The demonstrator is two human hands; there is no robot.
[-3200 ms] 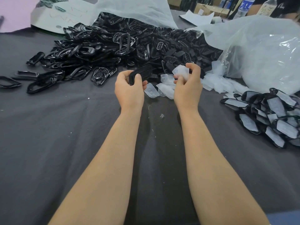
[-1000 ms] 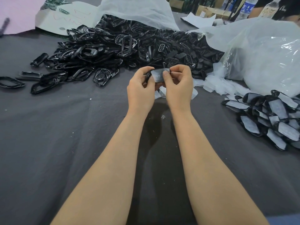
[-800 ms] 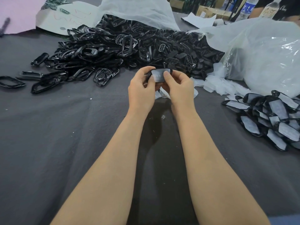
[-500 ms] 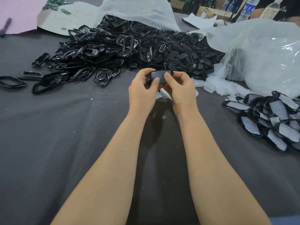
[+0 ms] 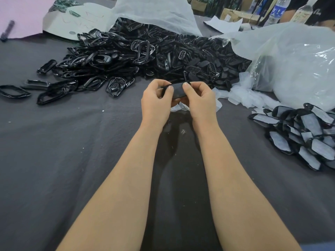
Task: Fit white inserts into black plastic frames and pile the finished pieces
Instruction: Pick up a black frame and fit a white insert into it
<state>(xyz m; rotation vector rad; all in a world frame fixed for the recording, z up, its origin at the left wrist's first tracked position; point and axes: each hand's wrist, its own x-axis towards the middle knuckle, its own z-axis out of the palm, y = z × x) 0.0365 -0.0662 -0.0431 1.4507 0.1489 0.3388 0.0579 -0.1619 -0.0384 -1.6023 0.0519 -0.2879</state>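
Frame (image 5: pixel 177 91) turned darker-faced | pinched between left hand (image 5: pixel 155 104) and right hand (image 5: pixel 201 104)

Your two bare forearms come in from the bottom edge, the left from about 7 o'clock and the right from about 5 o'clock, and they narrow toward 12 o'clock. Your left hand (image 5: pixel 156 104) and right hand (image 5: pixel 202 102) meet just above the middle of the view, backs turned up toward you, wrists apart. Each hand curls its fingers round one end of a black frame (image 5: pixel 178 90), left at its 9 o'clock end, right at its 3 o'clock end. Both thumbs press on its upper face, tips close together.
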